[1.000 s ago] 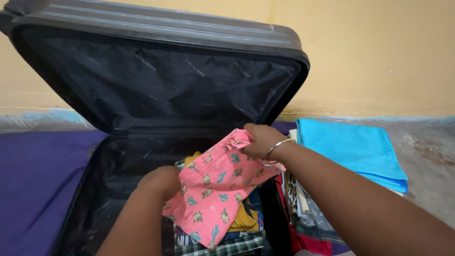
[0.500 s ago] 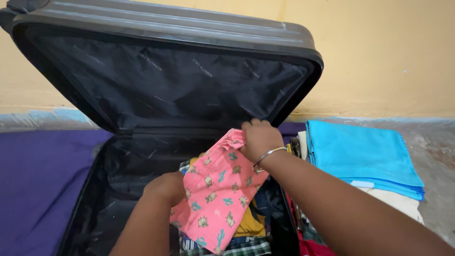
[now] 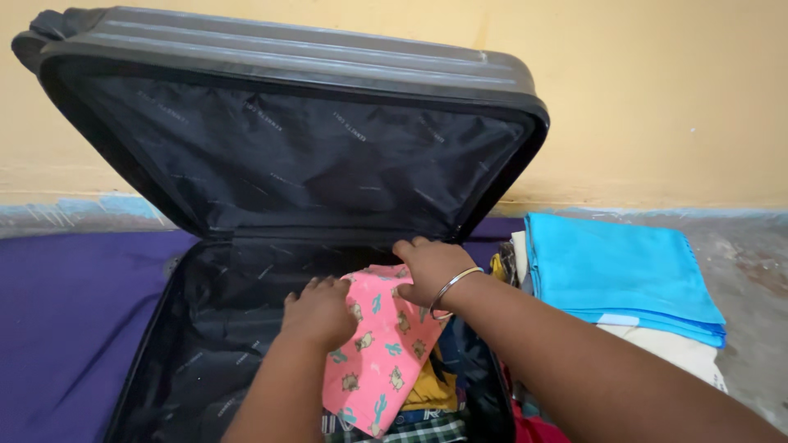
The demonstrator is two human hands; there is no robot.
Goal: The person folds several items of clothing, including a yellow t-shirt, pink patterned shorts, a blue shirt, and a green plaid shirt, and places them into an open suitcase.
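Two hands [image 3: 322, 312] [image 3: 427, 269], one pink cloth [image 3: 379, 361]

Suitcase base [image 3: 205, 328] left half open; lid [image 3: 295, 156] blocks behind; clothes stack [image 3: 624, 271] probably crowds right.

A purple cloth [image 3: 66, 320] covers the floor [image 3: 751, 271], bearing the open dark suitcase [image 3: 205, 328] and folded clothes [image 3: 616, 275].

I'm looking at a home room: an open suitcase [image 3: 279, 156] on a purple sheet [image 3: 66, 312], folded clothes [image 3: 616, 271], yellow wall [image 3: 657, 90].
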